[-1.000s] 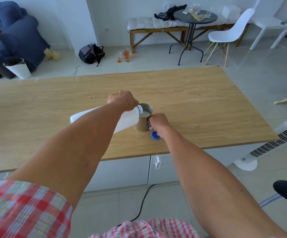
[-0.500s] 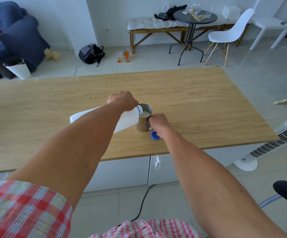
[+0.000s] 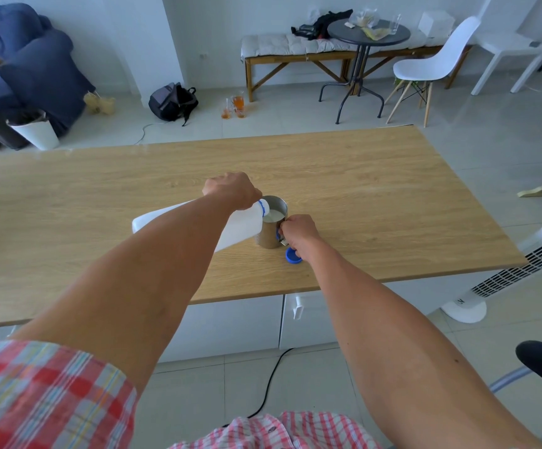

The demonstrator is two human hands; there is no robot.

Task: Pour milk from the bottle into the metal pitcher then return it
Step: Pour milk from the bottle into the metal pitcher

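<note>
Tilting bottle (image 3: 240,226) in left hand (image 3: 232,189), right hand (image 3: 298,230) gripping pitcher (image 3: 271,222)

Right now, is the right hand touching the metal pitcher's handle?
Touching: the head view shows the right hand closed on the handle of the metal pitcher.

The bench (image 3: 376,196) lies bare on its far side and out to both ends, giving hands open passage there. Near the middle, the tilted bottle (image 3: 240,226), the metal pitcher (image 3: 271,234) touching its neck, and a blue cap (image 3: 293,256) just beside the pitcher's base crowd one small patch.
</note>
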